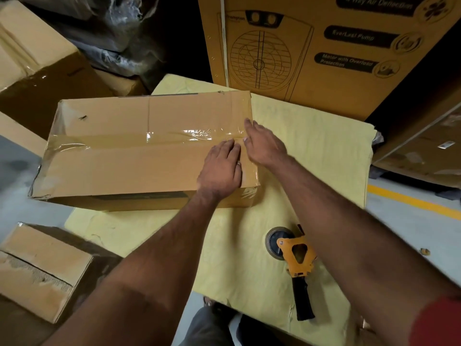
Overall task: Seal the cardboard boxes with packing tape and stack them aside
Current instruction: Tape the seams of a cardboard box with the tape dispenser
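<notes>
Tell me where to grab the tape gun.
Grab the tape gun by its black handle, coming from the near side with the right hand. It lies flat on the yellow sheet, handle pointing toward you, roll away.

floor: grey concrete (15, 208), yellow line (411, 203) right of yellow sheet (311, 151) | printed cooler carton (324, 58) behind sheet | plastic-wrapped bundles (117, 33) behind-left | light: dim

Yellow-covered surface (311, 151) with cardboard box (124, 166) and tape dispenser (296, 258) on top.
</notes>
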Demonstrator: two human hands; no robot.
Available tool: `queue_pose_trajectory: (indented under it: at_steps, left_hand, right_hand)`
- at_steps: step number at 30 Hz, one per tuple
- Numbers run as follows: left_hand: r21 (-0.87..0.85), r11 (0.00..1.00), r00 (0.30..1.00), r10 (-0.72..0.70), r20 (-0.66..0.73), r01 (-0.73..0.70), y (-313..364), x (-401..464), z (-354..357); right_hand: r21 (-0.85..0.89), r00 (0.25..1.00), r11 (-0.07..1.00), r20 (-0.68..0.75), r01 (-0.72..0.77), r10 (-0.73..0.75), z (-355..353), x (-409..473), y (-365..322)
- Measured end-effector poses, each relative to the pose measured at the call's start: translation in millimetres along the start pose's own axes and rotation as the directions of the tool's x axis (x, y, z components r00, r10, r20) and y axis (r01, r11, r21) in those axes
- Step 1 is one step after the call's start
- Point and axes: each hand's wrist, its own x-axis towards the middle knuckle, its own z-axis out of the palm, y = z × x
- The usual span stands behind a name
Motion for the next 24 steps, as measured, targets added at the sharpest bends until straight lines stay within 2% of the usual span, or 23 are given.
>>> queue_pose_trajectory:
  at_steps: [3,7,10,15,17,19,21,23,24]
  left_hand:
    - [0.009,1.000,1.000,0.008,0.011,-0.008,1,3,-1]
    - [0.019,1.000,0.999,0.022,0.023,-0.023,3,3,-2]
    - [0.011,1.000,1.000,0.029,0.004,-0.029,1,5,0]
    - [-0.003,0.999,0.999,0.040,-0.032,-0.040,0,10,1]
    - [-0.004,0.999,0.997,0.051,-0.050,-0.051,-1,10,2]
    - [0.002,0.998,0.997,0.058,-0.051,-0.058,-1,11,2]
    - [0.007,0.999,0.998,0.049,-0.049,-0.048,-1,11,3]
    - [0.012,0.999,0.998,0.038,-0.047,-0.037,0,9,3]
    - [0.012,0.999,0.998,0.040,-0.052,-0.040,0,8,4]
  right_hand:
    - [-0.118,0.997,0.993,0.080,0.006,0.003,-11,36,3]
    - [-0.088,0.987,0.995,0.154,-0.038,0.052,-22,69,3]
    - [-0.075,0.986,0.996,0.155,-0.045,0.056,-27,88,7]
    - [-0.148,0.995,0.989,0.102,-0.001,0.016,-23,103,10]
    - [-0.059,0.996,0.998,0.082,0.027,-0.022,-11,91,8]
    - [0.071,0.997,0.995,0.002,0.076,-0.076,4,70,8]
    - [0.274,0.997,0.959,-0.052,0.069,-0.057,15,42,7]
    - [0.528,0.998,0.849,-0.040,-0.017,0.044,26,10,3]
    - [0.658,0.995,0.750,-0.014,-0.067,0.102,33,-8,-1]
